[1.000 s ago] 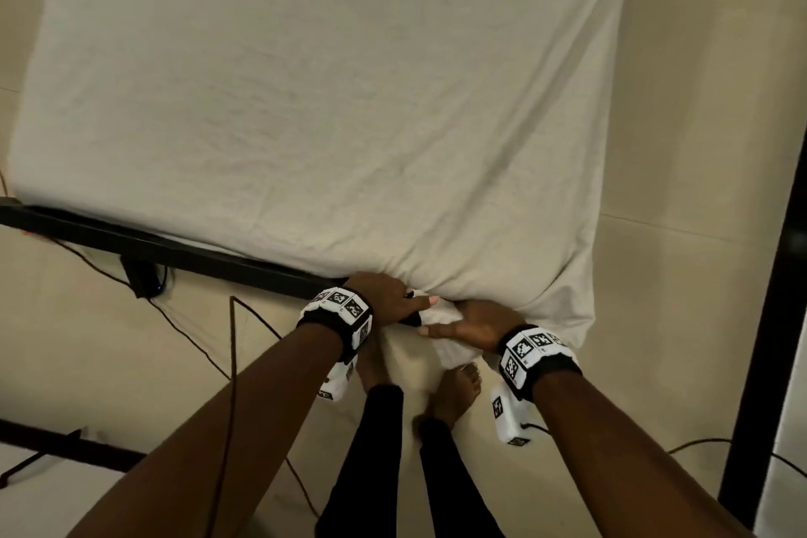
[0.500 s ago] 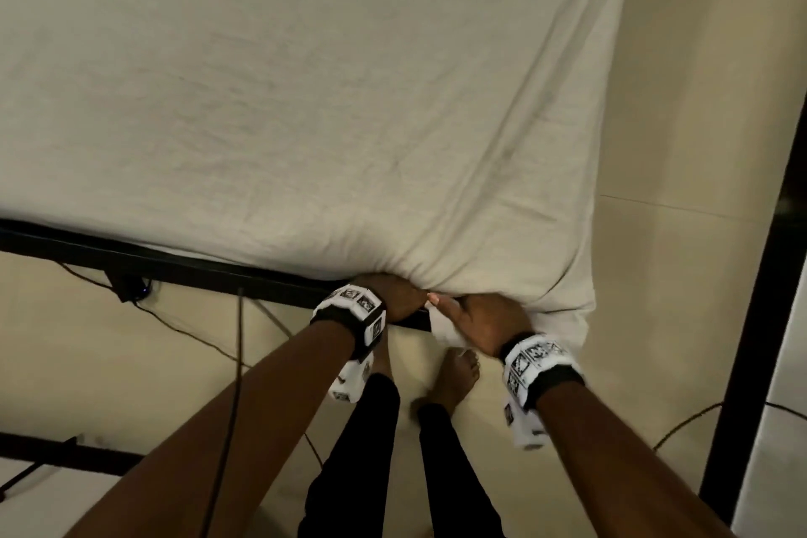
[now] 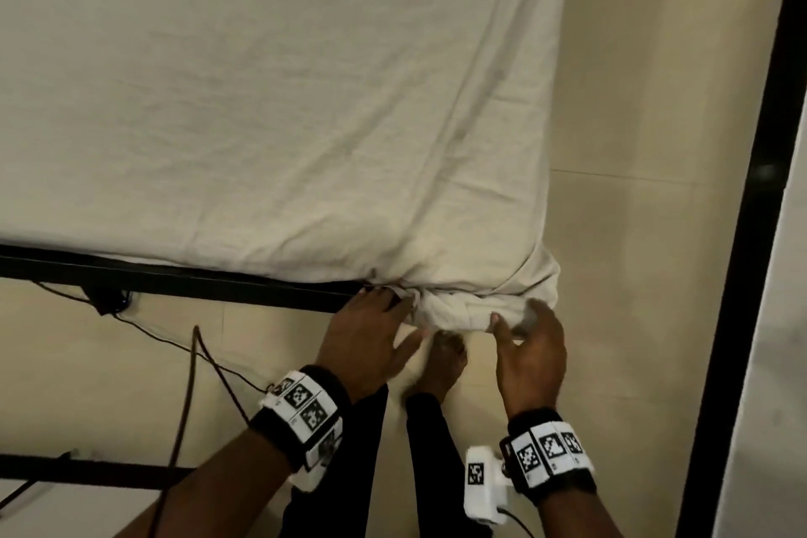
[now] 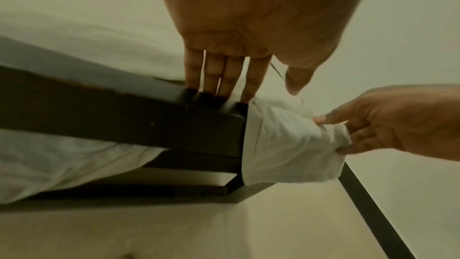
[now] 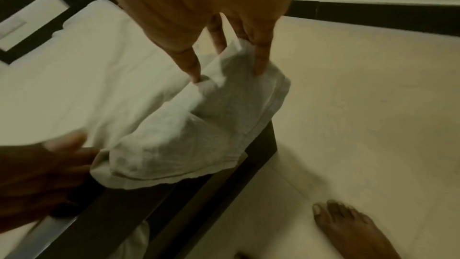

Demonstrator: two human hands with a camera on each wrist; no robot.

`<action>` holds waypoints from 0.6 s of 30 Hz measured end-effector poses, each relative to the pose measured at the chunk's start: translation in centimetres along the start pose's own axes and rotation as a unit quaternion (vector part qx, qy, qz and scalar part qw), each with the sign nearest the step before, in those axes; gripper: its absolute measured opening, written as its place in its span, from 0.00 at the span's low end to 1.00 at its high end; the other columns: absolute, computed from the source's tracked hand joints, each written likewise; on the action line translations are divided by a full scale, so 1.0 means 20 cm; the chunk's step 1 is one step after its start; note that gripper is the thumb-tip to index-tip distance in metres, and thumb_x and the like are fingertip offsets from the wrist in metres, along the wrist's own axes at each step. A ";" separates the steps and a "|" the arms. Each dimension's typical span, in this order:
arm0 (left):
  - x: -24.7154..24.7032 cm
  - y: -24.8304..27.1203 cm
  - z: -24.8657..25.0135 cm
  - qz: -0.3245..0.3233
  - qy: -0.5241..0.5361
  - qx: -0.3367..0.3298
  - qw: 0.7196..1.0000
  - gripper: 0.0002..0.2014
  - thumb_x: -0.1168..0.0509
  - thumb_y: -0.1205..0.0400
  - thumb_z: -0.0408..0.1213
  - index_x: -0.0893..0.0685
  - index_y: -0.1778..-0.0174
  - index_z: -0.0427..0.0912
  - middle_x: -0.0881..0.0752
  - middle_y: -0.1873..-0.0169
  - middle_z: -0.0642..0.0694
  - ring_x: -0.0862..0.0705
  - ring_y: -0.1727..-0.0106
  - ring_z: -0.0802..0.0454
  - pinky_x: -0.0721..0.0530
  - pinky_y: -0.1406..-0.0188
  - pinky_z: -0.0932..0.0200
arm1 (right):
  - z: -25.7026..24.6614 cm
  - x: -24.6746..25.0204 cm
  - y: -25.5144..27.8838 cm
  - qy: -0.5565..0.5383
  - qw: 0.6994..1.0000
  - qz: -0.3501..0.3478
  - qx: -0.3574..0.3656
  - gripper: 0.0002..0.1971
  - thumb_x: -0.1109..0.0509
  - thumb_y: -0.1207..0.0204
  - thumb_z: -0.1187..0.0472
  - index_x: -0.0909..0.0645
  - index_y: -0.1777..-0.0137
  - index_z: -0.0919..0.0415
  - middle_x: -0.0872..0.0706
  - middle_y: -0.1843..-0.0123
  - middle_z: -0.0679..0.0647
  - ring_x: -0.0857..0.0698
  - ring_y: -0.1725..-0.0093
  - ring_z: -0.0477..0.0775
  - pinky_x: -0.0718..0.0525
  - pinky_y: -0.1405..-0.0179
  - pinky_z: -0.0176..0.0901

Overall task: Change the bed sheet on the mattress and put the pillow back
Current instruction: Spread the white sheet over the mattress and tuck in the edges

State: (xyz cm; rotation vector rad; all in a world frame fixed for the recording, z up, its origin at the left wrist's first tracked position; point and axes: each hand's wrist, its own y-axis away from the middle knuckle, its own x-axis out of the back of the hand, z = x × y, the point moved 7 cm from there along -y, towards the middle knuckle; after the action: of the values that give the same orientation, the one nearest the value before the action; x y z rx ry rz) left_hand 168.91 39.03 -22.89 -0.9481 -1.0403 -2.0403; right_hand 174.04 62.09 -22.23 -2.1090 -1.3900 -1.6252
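Our left hand (image 3: 369, 341) lies flat, grip wide, fingers (image 4: 214, 78) on the black bed frame (image 4: 119, 119). Our right hand (image 3: 530, 356) grips the bed sheet (image 3: 270, 100) bunched at the mattress corner.

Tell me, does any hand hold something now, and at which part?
The right hand pinches the loose corner of the bed sheet hanging at the bed frame corner. The left hand holds nothing; its straight fingers touch the frame.
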 end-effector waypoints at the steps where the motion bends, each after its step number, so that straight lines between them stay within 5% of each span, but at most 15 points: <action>1: -0.04 -0.01 0.01 -0.021 0.012 -0.008 1.000 0.26 0.40 0.17 0.60 0.14 0.32 0.45 0.11 0.42 0.46 0.14 0.39 0.45 0.17 0.36 0.48 | -0.01 0.00 -0.01 -0.006 1.000 0.007 0.007 0.15 0.24 0.23 0.58 0.17 0.40 0.65 0.15 0.46 0.64 0.15 0.48 0.69 0.22 0.54 0.48; 4: -0.14 -0.08 0.04 -0.078 -0.008 -0.034 0.996 0.27 0.38 0.18 0.61 0.13 0.34 0.45 0.09 0.50 0.46 0.11 0.49 0.44 0.14 0.49 0.51 | -0.12 0.00 0.00 0.113 0.992 0.026 0.046 0.04 0.27 0.25 0.60 0.15 0.59 0.61 0.12 0.59 0.61 0.13 0.63 0.68 0.22 0.63 0.49; 8: -0.18 -0.25 0.11 -0.110 -0.048 -0.054 0.991 0.25 0.44 0.17 0.63 0.09 0.49 0.50 0.11 0.71 0.47 0.12 0.71 0.46 0.20 0.75 0.59 | -0.31 -0.09 0.02 0.272 0.945 -0.075 0.165 0.08 0.35 0.37 0.56 0.16 0.65 0.57 0.14 0.67 0.56 0.14 0.68 0.63 0.24 0.55 0.52; 12: -0.21 -0.32 0.18 -0.151 -0.050 0.001 0.987 0.42 0.64 0.20 0.69 0.10 0.47 0.46 0.08 0.55 0.43 0.10 0.52 0.43 0.18 0.57 0.54 | -0.37 -0.04 -0.01 0.315 0.928 -0.085 0.178 0.08 0.32 0.34 0.53 0.17 0.66 0.57 0.15 0.68 0.58 0.15 0.68 0.63 0.20 0.62 0.51; 15: -0.22 -0.41 0.24 -0.175 -0.064 0.050 0.981 0.32 0.55 0.10 0.61 0.12 0.46 0.40 0.10 0.46 0.37 0.13 0.43 0.36 0.19 0.44 0.49 | -0.37 -0.02 -0.02 0.274 0.931 -0.110 0.214 0.15 0.41 0.26 0.53 0.19 0.69 0.57 0.16 0.71 0.58 0.16 0.69 0.65 0.21 0.66 0.51; 18: -0.24 -0.49 0.29 -0.210 -0.097 0.055 0.971 0.24 0.49 0.09 0.52 0.13 0.40 0.40 0.11 0.41 0.40 0.14 0.38 0.38 0.17 0.38 0.46 | -0.27 -0.13 -0.04 0.242 0.912 -0.236 0.230 0.12 0.38 0.32 0.52 0.17 0.56 0.56 0.12 0.61 0.54 0.13 0.60 0.61 0.20 0.58 0.50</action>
State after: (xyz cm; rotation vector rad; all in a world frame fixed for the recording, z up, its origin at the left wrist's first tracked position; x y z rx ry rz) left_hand 165.41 49.55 -28.07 -0.9432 -1.5526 -2.2262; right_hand 169.79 57.85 -22.46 -1.0670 -1.9324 -1.5923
